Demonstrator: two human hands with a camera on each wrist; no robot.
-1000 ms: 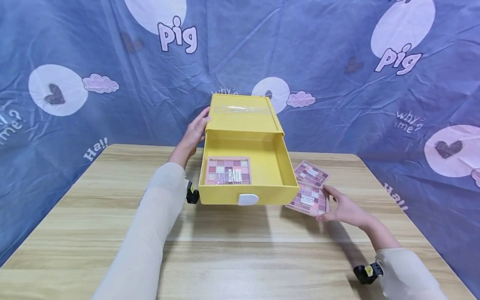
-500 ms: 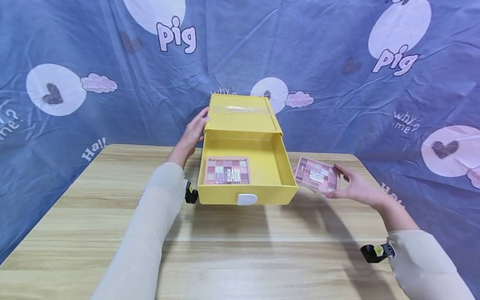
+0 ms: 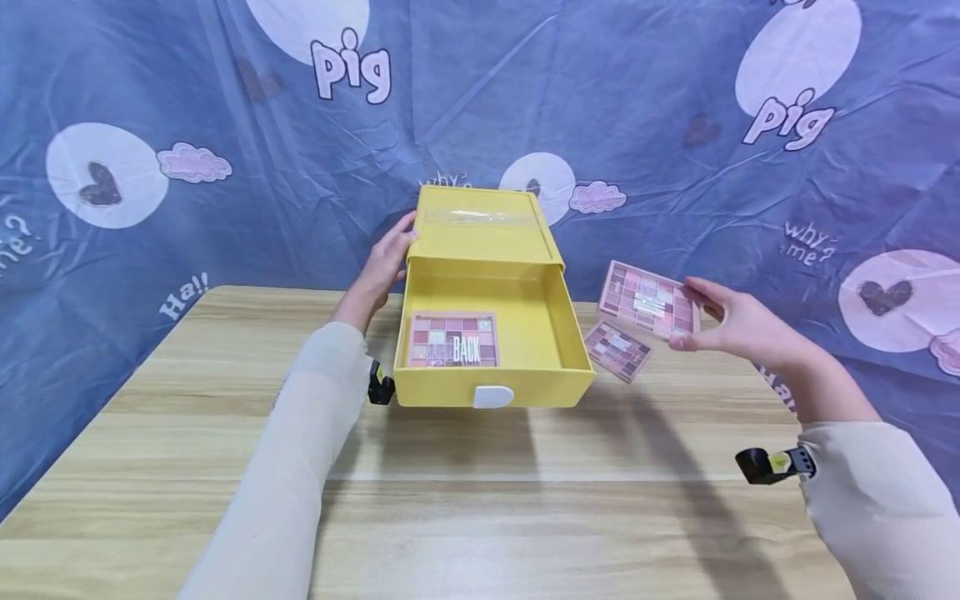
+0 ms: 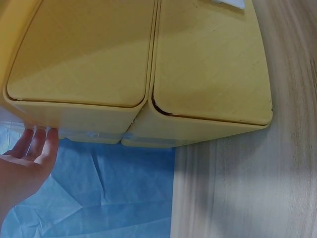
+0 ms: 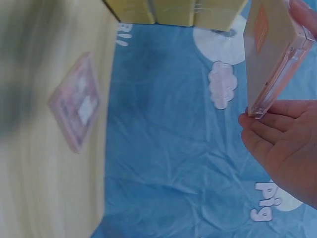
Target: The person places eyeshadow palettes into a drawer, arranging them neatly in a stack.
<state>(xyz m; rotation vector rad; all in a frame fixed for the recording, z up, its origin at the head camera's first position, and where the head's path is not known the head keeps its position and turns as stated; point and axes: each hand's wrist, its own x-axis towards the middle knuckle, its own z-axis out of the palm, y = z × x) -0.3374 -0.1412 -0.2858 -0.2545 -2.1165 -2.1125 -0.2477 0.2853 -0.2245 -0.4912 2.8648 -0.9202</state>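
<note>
My right hand (image 3: 738, 329) pinches a pink eyeshadow palette (image 3: 649, 300) by its right end, lifted above the table to the right of the yellow drawer unit (image 3: 487, 242). The right wrist view shows that palette (image 5: 267, 54) edge-on between thumb and fingers. Below it, a second palette (image 3: 618, 352) lies flat on the table. Another palette marked "BACK" (image 3: 453, 337) lies at the left of the pulled-out top drawer (image 3: 525, 333). My left hand (image 3: 381, 265) rests its fingers against the unit's left side; in the left wrist view the fingers (image 4: 49, 144) look fairly straight.
The drawer front carries a white tab handle (image 3: 493, 397) and juts toward me over the wooden table (image 3: 465, 533). Lower drawers (image 4: 213, 59) of the unit are closed. A blue printed cloth (image 3: 300, 167) hangs behind the table.
My right hand has picked the upper palette up off the one beneath and raised it up and to the right. The left hand stays against the unit.
</note>
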